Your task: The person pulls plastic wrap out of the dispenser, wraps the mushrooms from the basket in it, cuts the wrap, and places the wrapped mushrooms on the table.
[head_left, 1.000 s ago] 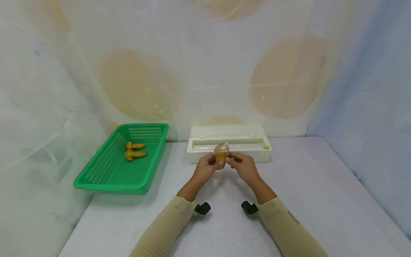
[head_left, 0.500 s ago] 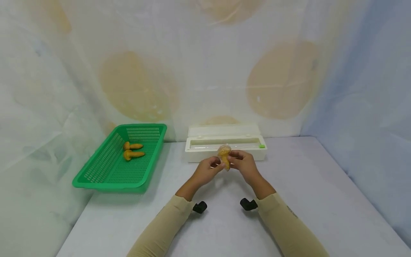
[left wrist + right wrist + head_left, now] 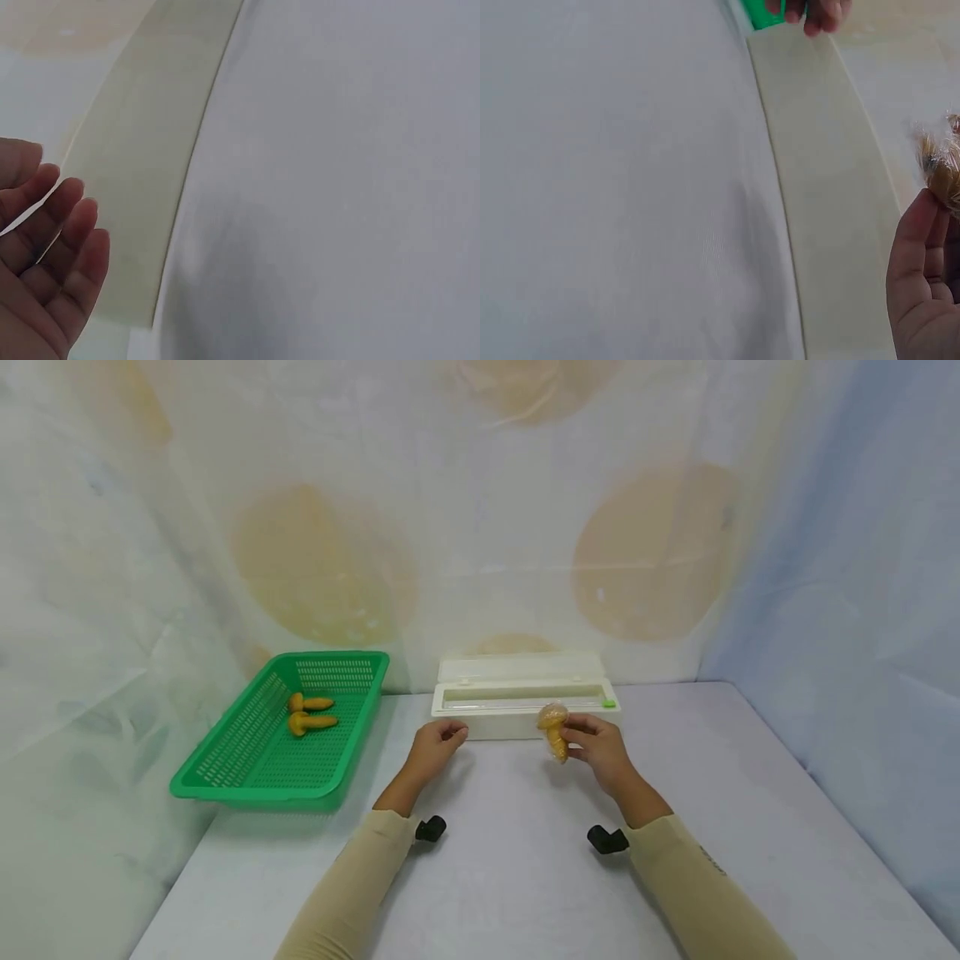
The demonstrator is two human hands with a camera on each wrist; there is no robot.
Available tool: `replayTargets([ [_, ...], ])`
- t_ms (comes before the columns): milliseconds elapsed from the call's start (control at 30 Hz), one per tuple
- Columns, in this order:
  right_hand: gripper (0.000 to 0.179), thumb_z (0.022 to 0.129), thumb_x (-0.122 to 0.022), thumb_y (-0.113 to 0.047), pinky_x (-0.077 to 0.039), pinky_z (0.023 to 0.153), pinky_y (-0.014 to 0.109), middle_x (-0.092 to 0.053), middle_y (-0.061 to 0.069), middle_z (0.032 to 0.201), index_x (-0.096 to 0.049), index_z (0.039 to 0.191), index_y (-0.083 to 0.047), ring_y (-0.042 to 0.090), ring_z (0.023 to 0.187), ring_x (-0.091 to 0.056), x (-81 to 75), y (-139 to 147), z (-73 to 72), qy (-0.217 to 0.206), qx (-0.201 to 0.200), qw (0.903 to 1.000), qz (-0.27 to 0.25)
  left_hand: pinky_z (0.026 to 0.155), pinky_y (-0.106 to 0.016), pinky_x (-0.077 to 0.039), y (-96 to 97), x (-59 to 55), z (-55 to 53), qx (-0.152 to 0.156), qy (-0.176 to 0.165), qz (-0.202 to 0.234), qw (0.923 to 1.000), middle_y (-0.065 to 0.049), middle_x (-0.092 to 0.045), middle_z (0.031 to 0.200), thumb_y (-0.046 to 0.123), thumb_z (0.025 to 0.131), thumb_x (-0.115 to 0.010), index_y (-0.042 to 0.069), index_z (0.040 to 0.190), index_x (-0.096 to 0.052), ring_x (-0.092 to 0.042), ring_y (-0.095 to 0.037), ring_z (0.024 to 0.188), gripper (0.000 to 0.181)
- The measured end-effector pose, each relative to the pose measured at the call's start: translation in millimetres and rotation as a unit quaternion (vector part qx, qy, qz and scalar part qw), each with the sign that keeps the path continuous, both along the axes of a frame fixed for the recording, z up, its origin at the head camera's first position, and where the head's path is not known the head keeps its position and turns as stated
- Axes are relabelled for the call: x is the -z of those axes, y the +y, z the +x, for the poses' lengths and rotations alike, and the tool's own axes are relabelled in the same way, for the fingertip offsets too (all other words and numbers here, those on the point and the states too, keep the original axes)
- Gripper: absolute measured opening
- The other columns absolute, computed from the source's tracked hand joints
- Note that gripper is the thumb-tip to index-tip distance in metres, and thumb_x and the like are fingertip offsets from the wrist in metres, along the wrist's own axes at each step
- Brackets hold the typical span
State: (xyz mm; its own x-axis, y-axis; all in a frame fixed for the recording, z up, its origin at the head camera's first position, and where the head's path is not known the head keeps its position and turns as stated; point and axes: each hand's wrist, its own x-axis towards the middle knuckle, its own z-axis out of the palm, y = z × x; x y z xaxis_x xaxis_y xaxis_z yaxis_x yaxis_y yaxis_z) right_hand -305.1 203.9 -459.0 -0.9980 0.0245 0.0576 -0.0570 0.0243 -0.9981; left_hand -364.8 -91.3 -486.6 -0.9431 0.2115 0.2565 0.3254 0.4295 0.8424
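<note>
My right hand (image 3: 600, 750) pinches a yellow-brown mushroom (image 3: 555, 732) wrapped in clear plastic film, its cap up and its stem tilted down. In the right wrist view, part of the wrapped mushroom (image 3: 945, 169) shows at the fingertips, cut off by the frame edge. My left hand (image 3: 435, 745) is raised at the left front of a white cling film box (image 3: 528, 724), fingers loosely bent and nothing in them. The left wrist view shows those fingers (image 3: 75, 240) apart from anything. The box's lid (image 3: 521, 667) stands up at the back, with a green slider (image 3: 608, 703) at its right end.
A green plastic basket (image 3: 262, 795) stands at the left of the white table (image 3: 510, 877), with two unwrapped mushrooms (image 3: 311, 722) lying in it. Plastic-covered walls (image 3: 480, 527) close off the back and both sides. Black camera mounts (image 3: 431, 828) stick out at both wrists.
My left hand has let go of the wrapped mushroom and moved left. The right hand has carried it a little to the right.
</note>
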Motion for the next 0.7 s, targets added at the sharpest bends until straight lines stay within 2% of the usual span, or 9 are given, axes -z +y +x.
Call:
replayTargets([
  [167,0.04,0.094,-0.067,-0.015,-0.055,0.08,0.032,-0.058,0.015,0.118,-0.056,0.126,0.006,0.019,0.098,-0.06,2.2,25,4.6,-0.003,0.009,0.9997,0.021,0.07,-0.03,-0.052,-10.9,0.8,-6.1,-0.043,-0.025,0.039,0.998,-0.014,-0.068,0.092,0.023,0.098,-0.06,0.001,0.105,-0.07,-0.061,-0.018,0.08,0.025],
  [300,0.042,0.094,-0.066,-0.016,-0.055,0.08,0.031,-0.059,0.012,0.117,-0.054,0.127,0.007,0.016,0.097,-0.061,5.0,51,11.8,-0.013,0.021,0.9992,0.03,0.07,-0.03,-0.052,-17.8,3.6,-5.7,-0.07,-0.039,0.059,0.995,-0.011,-0.068,0.093,0.022,0.098,-0.06,0.0,0.103,-0.07,-0.062,-0.018,0.08,0.024],
  [500,0.043,0.095,-0.065,-0.017,-0.054,0.079,0.027,-0.058,0.004,0.113,-0.052,0.128,0.008,0.009,0.094,-0.06,7.0,95,24.1,-0.022,0.058,0.9965,0.056,0.066,-0.03,-0.053,-27.4,12.6,-9.1,-0.118,-0.044,0.072,0.9894,-0.007,-0.067,0.087,0.026,0.098,-0.06,0.003,0.097,-0.066,-0.063,-0.019,0.078,0.023],
  [700,0.046,0.095,-0.065,-0.018,-0.054,0.077,0.026,-0.059,-0.004,0.104,-0.05,0.127,0.012,0.006,0.089,-0.061,6.7,135,28.5,-0.009,0.074,0.9943,0.076,0.066,-0.03,-0.051,-32.8,16.9,-13.6,-0.154,-0.061,0.066,0.984,-0.008,-0.066,0.092,0.038,0.099,-0.056,0.006,0.105,-0.06,-0.063,-0.02,0.079,0.033],
])
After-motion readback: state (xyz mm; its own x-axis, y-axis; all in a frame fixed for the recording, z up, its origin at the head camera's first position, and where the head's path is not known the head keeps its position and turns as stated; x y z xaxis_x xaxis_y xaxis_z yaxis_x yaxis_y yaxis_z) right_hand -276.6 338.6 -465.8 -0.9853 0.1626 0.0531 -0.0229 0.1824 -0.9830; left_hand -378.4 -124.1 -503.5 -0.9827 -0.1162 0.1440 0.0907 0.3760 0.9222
